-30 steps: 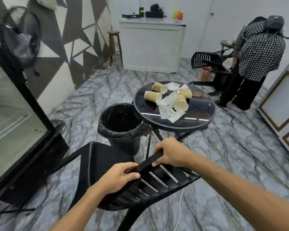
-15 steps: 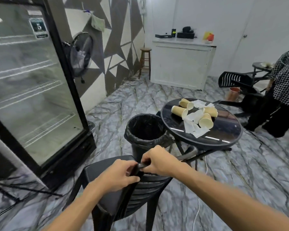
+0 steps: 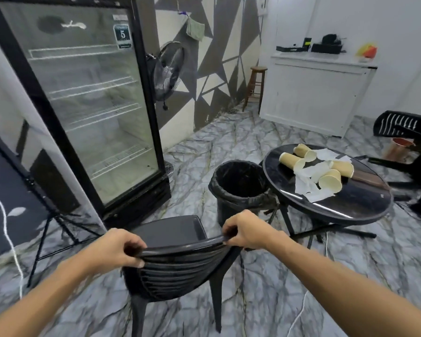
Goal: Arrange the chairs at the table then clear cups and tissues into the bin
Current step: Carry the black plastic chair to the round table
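A black plastic chair (image 3: 170, 232) stands upright on the floor right in front of me. My left hand (image 3: 114, 246) grips the left end of its backrest top and my right hand (image 3: 247, 229) grips the right end. To the right is a round black table (image 3: 355, 203) with several tan paper cups (image 3: 331, 180) lying on their sides among crumpled white tissues (image 3: 309, 188). A black bin (image 3: 238, 181) lined with a bag stands open beside the table's left edge. Another black chair (image 3: 399, 122) lies tipped at the far right.
A glass-door fridge (image 3: 88, 98) stands at the left, with a tripod stand (image 3: 49, 229) in front of it. A fan (image 3: 168, 69) and a wooden stool (image 3: 255, 83) are along the patterned wall. A white counter (image 3: 319, 93) is at the back. A copper pot (image 3: 396, 147) sits near the tipped chair.
The chair went from tipped over to standing upright, its seat now facing away from me. My hands moved apart to the two ends of the backrest. My view swung left.
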A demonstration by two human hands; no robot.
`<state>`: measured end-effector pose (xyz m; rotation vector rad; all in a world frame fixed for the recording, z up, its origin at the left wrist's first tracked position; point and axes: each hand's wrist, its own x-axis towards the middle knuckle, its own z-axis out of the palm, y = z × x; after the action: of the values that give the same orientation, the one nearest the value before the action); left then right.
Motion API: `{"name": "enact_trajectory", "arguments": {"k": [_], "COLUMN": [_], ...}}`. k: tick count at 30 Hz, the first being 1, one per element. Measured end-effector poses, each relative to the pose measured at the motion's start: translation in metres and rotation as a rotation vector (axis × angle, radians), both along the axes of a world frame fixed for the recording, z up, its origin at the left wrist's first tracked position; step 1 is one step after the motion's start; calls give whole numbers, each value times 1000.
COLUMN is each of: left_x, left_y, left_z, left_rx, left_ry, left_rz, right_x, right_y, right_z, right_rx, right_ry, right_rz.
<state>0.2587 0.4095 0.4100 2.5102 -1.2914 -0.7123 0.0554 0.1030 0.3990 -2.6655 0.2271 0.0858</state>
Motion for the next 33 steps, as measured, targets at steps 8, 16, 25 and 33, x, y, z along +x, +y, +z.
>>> {"name": "enact_trajectory", "arguments": {"k": [8, 16, 25, 33], "left_x": [-10, -24, -19, -13], "left_y": [102, 134, 131, 118], "left_z": [-35, -53, -54, -53], "left_rx": [-21, -224, -203, -283], "left_ry": [49, 174, 148, 69], "left_rz": [289, 498, 478, 547], "right_x": [52, 75, 82, 87], "right_y": [49, 54, 42, 36], "right_z": [-43, -64, -71, -75], "right_rx": [31, 0, -6, -31], "right_ry": [-5, 29, 94, 30], "right_rz": [128, 144, 188, 137]}}
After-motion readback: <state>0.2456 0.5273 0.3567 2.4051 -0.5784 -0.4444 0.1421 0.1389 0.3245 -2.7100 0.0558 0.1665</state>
